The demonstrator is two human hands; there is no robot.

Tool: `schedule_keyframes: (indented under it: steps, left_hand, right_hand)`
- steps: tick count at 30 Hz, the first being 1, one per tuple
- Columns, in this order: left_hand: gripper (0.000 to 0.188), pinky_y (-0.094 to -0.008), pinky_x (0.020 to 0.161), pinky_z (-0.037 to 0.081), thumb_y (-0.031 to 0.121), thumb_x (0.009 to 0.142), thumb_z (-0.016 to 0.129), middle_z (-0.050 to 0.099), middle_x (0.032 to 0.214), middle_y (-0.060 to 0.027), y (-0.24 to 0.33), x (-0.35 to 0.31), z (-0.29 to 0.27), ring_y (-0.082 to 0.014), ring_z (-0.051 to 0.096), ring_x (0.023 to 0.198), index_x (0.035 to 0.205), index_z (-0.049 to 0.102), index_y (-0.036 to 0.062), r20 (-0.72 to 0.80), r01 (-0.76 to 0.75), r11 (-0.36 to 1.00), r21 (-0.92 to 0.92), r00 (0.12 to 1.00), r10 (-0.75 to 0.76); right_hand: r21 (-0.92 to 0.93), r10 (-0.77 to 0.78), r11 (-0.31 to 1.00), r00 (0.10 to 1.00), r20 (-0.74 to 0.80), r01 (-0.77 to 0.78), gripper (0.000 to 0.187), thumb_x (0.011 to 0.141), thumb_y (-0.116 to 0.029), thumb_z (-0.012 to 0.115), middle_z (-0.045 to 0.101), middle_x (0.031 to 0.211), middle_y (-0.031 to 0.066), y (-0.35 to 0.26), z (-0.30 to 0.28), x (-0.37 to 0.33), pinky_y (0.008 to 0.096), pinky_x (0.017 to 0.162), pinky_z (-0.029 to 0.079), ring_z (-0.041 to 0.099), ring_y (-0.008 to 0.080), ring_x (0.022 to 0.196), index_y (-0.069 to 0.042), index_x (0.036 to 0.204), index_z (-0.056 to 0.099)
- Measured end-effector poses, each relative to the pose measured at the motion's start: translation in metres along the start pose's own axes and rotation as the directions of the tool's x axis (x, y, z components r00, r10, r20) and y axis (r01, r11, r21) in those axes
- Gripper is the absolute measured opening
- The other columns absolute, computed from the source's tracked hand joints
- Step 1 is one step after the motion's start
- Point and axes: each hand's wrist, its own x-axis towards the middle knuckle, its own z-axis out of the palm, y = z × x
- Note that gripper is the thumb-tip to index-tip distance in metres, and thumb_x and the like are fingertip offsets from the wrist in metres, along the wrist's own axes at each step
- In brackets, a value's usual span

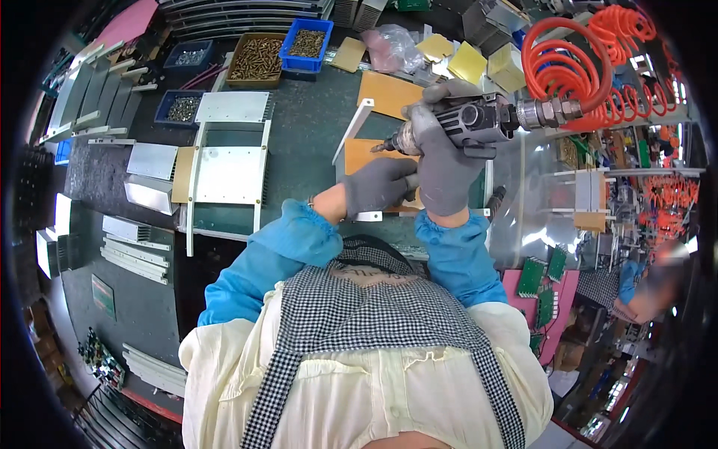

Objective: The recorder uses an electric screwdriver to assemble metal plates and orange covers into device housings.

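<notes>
Dark green bench, crowded toward its edges. Right hand, gloved, grips a power driver, its bit pointing left over an orange board. Left hand, also gloved, is curled beside the bit, covering part of the board; whether it holds anything cannot be told. Beyond: red coiled hose, blue screw bin. Far right, a person is blurred.
</notes>
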Motion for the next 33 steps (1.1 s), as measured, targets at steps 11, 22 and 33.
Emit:
schedule_keyframes:
  steps: [11, 22, 33]
  left_hand:
    - [0.022, -0.0285, 0.064, 0.052, 0.016, 0.093, 0.054, 0.068, 0.085, -0.0082, -0.005, 0.0, -0.004, -0.0135, 0.064, 0.071, 0.102, 0.064, -0.0014, -0.024, -0.431, 0.87, 0.238, 0.893, 0.449]
    - [0.022, -0.0281, 0.065, 0.052, 0.018, 0.092, 0.055, 0.068, 0.085, -0.0074, 0.0, -0.003, -0.004, -0.0127, 0.064, 0.074, 0.101, 0.063, 0.0002, -0.061, -0.187, 0.982, 0.027, 0.98, 0.188]
    - [0.027, -0.0229, 0.059, 0.047, 0.019, 0.099, 0.05, 0.06, 0.081, -0.0023, -0.001, -0.001, -0.003, -0.0084, 0.055, 0.066, 0.116, 0.061, 0.0012, 0.011, -0.055, 0.965, -0.256, 0.998, 0.059]
  right_hand:
    - [-0.063, 0.039, 0.997, 0.997, 0.074, -0.034, 0.034, 0.077, 0.008, 0.068, 0.065, 0.093, 0.0038, 0.006, 0.007, 0.003, 0.0229, 0.06, 0.053, 0.063, 0.009, 0.075, -0.003, 0.108, 0.059]
    - [-0.097, 0.128, 0.988, 0.987, 0.099, -0.119, 0.037, 0.077, 0.004, 0.069, 0.066, 0.094, 0.003, 0.013, 0.015, 0.008, 0.0224, 0.064, 0.054, 0.064, 0.0089, 0.083, -0.003, 0.111, 0.057]
    - [0.191, -0.092, 0.978, 0.996, 0.016, 0.087, 0.034, 0.08, 0.0, 0.062, 0.061, 0.074, 0.0142, -0.112, -0.023, 0.03, 0.0344, 0.05, 0.052, 0.059, 0.0207, 0.055, 0.006, 0.113, 0.054]
